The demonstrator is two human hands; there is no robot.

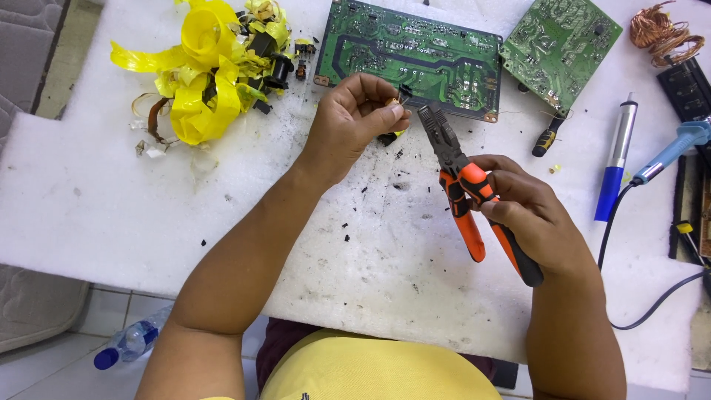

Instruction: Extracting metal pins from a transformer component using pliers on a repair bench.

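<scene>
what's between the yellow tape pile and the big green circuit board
In the head view, a few small dark loose components lie on the white foam sheet between the yellow tape pile and the large green circuit board.

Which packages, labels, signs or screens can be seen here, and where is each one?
No labels, signs or screens can be made out.
Plastic bottle: the only package, lying on the tiled floor at lower left, below the white foam mat; clear body, blue cap.

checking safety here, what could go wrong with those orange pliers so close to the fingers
1. The orange-handled pliers have their tip right by the left hand, so a slip could nip the fingers pinching the small coppery part.
2. The blue soldering iron lies near the right hand; its cable could snag.
</scene>
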